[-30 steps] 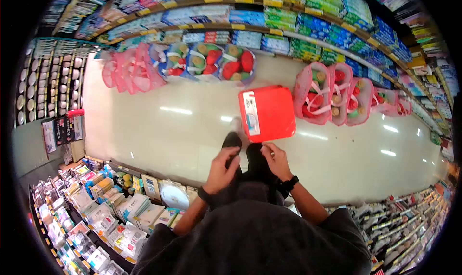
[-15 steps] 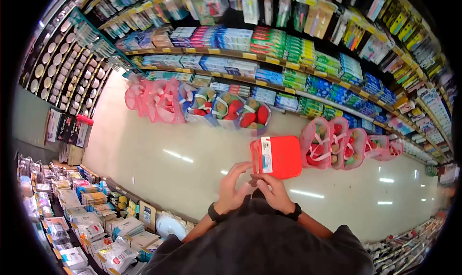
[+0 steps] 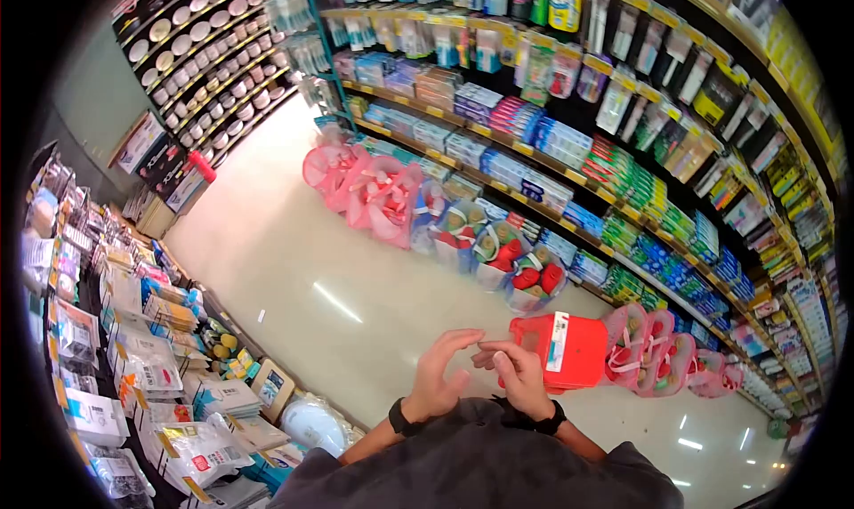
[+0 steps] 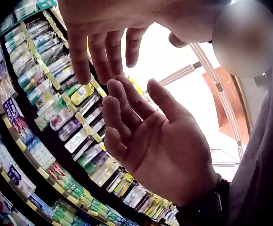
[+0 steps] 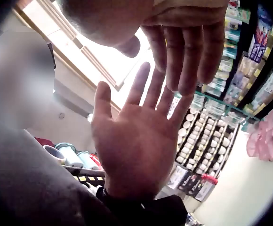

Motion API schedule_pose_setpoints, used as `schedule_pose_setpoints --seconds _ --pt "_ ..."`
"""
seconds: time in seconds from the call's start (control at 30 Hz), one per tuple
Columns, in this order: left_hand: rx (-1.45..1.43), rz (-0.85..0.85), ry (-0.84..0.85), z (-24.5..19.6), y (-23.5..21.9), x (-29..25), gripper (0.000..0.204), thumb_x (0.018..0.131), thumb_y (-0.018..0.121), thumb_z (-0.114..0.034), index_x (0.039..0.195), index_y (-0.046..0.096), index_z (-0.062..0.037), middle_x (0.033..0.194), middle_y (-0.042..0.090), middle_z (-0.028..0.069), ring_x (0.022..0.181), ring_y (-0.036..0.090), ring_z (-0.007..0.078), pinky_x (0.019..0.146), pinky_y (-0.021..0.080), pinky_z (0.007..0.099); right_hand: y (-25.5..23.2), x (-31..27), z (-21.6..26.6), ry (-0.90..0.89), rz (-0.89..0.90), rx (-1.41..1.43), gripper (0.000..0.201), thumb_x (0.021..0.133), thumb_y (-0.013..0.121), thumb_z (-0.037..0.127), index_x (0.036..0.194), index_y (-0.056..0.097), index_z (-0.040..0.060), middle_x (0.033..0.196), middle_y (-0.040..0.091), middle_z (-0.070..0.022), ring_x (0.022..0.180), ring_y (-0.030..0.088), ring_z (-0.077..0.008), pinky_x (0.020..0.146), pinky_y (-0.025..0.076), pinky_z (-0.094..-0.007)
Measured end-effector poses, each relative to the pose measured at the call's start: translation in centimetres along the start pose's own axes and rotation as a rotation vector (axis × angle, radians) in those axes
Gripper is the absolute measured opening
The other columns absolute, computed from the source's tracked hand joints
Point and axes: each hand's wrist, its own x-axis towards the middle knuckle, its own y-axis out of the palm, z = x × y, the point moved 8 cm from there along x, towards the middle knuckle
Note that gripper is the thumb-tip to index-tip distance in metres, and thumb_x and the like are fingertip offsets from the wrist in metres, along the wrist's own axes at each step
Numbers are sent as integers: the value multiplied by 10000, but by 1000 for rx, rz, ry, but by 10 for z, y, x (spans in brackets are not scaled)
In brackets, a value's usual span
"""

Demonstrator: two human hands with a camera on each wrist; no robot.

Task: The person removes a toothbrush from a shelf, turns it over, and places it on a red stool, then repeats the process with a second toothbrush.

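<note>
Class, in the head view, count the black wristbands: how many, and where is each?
2. The left wristband sits below the left hand; the right wristband sits below the right hand. No others show, though some may be hidden.

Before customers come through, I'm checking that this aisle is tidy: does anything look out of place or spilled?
The red stool-like object looks a little odd: it stands out on the aisle floor, beside pink bags, where someone might trip. I see no clear spill.

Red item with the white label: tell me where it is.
In the head view, right of centre, the red item sits between the right hand and the pink bags.
</note>
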Motion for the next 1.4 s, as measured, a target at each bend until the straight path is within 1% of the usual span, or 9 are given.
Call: schedule_pose_setpoints --seconds 0.07,0.17,0.27,0.37,0.57,0.8,0.9,1.1,1.4 --pt "30 -26 3 -3 -36 -6 572 982 500 -438 1277 600 42 1279 649 200 1151 613 345 937 494 414 33 15 8 -13 10 40 307 1070 470 172 1220 622 -48 1042 740 -147 935 712 -199 817 552 -321" --pt "-4 -66 -22 -3 -88 -13 496 837 587 -171 1303 599 -2 1319 621 187 1213 591 358 1031 461 423 76 39 21 -54 64 57 309 1070 476 179 1210 631 -50 1037 742 -145 923 712 -195 818 552 -319" --pt "18 -164 -32 -4 -132 -23 491 845 583 -190 1296 605 3 1315 629 182 1192 606 340 996 479 412 112 59 31 -48 131 67 305 1063 512 195 1195 652 -42 1013 745 -131 936 707 -186 846 550 -321" --pt "73 -280 -49 4 -165 -31 607 996 466 -469 1286 598 48 1286 631 202 1166 609 310 936 495 403 138 77 39 -40 176 68 299 1058 527 197 1184 665 -37 993 747 -126 929 708 -182 852 550 -322" --pt "95 -384 -76 22 -213 -27 581 1003 450 -441 1285 598 45 1287 627 199 1136 627 293 916 506 400 174 122 35 -38 237 83 286 1054 530 184 1182 673 -28 974 751 -121 908 715 -184 830 557 -314" --pt "188 -496 -97 55 -274 0 594 1023 440 -481 1265 605 36 1267 640 180 1132 635 285 914 509 395 229 194 24 17 343 211 258 1040 556 161 1164 683 -26 1013 749 -118 904 716 -161 813 558 -291" --pt "210 -514 -114 74 -301 28 621 1027 431 -513 1263 604 36 1260 642 178 1127 639 281 914 509 394 247 238 29 -90 384 182 289 1065 517 188 1152 671 -41 1006 727 -137 912 719 -196 794 577 -312" --pt "224 -489 -130 116 -351 95 680 1033 404 -563 1275 591 44 1258 635 184 1133 632 277 927 503 397 275 336 37 -264 391 128 228 1031 554 144 1140 693 1 1070 702 -135 870 722 -198 745 564 -301" --pt "243 -689 -232 152 -426 120 667 1042 376 -553 1287 582 32 1264 625 182 1128 627 273 929 499 397 334 431 37 -297 560 134 220 1016 570 133 1137 686 -10 1067 700 -142 871 724 -201 724 556 -298"
